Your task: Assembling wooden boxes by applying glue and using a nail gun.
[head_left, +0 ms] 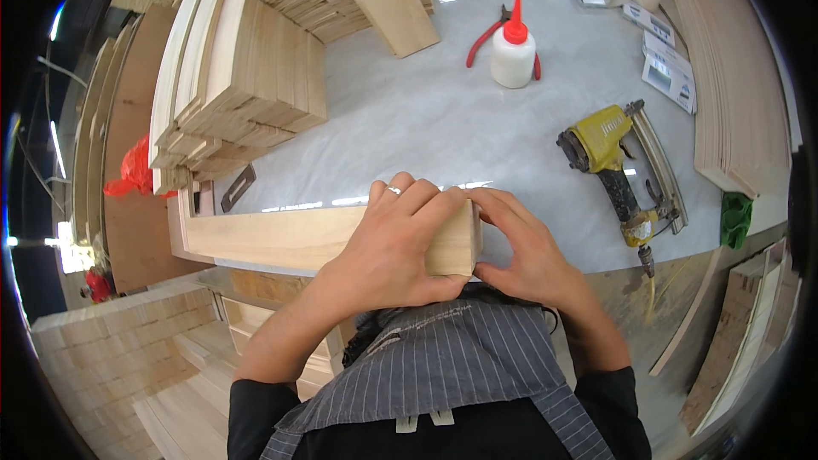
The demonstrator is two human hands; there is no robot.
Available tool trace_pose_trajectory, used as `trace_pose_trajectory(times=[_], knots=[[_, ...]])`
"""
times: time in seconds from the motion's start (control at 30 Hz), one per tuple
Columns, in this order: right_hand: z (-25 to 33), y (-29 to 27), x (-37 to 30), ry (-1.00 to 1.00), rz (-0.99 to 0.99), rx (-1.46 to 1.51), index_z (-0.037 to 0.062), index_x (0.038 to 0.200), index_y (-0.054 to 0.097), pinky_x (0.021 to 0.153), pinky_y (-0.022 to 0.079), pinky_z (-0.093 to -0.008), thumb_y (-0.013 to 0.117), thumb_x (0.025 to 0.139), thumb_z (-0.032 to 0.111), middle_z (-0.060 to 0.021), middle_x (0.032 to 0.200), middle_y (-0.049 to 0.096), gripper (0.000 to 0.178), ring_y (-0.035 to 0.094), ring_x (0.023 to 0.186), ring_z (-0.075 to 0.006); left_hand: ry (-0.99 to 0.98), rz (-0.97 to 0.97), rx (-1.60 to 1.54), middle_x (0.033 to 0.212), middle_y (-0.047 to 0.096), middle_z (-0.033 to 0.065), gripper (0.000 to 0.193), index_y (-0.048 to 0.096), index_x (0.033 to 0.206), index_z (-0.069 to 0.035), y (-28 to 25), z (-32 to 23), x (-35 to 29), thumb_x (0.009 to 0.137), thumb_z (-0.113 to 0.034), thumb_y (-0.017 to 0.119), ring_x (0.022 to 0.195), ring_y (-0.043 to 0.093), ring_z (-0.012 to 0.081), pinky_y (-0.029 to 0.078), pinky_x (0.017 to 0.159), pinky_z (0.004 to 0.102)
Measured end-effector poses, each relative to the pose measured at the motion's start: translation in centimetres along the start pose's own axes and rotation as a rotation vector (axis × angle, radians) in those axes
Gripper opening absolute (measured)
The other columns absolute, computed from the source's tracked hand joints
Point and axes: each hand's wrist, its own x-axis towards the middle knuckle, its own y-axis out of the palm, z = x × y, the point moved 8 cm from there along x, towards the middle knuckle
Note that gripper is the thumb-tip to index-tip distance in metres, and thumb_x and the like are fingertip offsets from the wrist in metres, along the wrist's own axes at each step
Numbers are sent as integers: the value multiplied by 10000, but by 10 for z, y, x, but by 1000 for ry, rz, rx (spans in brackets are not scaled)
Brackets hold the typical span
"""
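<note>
A long pale wooden frame piece (273,237) lies along the near edge of the grey worktable (443,128). My left hand (396,243) presses over its right end, fingers wrapped across the top and a ring on one finger. My right hand (524,247) grips the same right end from the side, thumb underneath and fingers on the end face. Both hands hold the wood together at the corner.
A yellow nail gun (618,166) lies to the right. A white glue bottle with a red cap (514,49) and red pliers (482,41) lie farther back. Stacks of wooden boards (247,77) stand at the left, more boards (733,94) at the right. A green object (735,217) is at the right edge.
</note>
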Motion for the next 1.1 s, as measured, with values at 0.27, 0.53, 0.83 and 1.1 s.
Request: trace_pose_trajectory(times=[0.27,0.53,0.83,1.1], knots=[[26,-43,-8,57,-159,-606,29,1477,422,1102,394,-470,821,707,83,-194,1402,497,869,431,1348,-408,-3,-80,4,992,550,109,677,593,1186,-63,-1,5,-2,575,-270,797,975,511,298,376,841,414],[-63,-163,-45,588,-413,-1095,-14,1451,441,925,505,-466,772,773,187,-263,1201,640,780,629,1088,-429,47,-140,49,952,550,101,608,580,1089,-77,0,3,-4,560,-287,795,949,524,298,372,813,404],[41,-158,-10,690,-311,-710,-59,1161,650,829,548,-393,847,760,200,-175,1023,736,516,720,943,-281,57,-153,42,931,580,102,553,595,1037,-75,9,8,-6,580,-301,810,954,545,290,383,824,390],[117,-141,-24,269,80,-892,-22,1217,579,905,497,-330,926,683,140,-121,1109,661,657,654,998,-205,80,-184,0,949,608,79,561,610,1048,-61,8,10,-7,608,-326,836,958,551,257,381,835,382]])
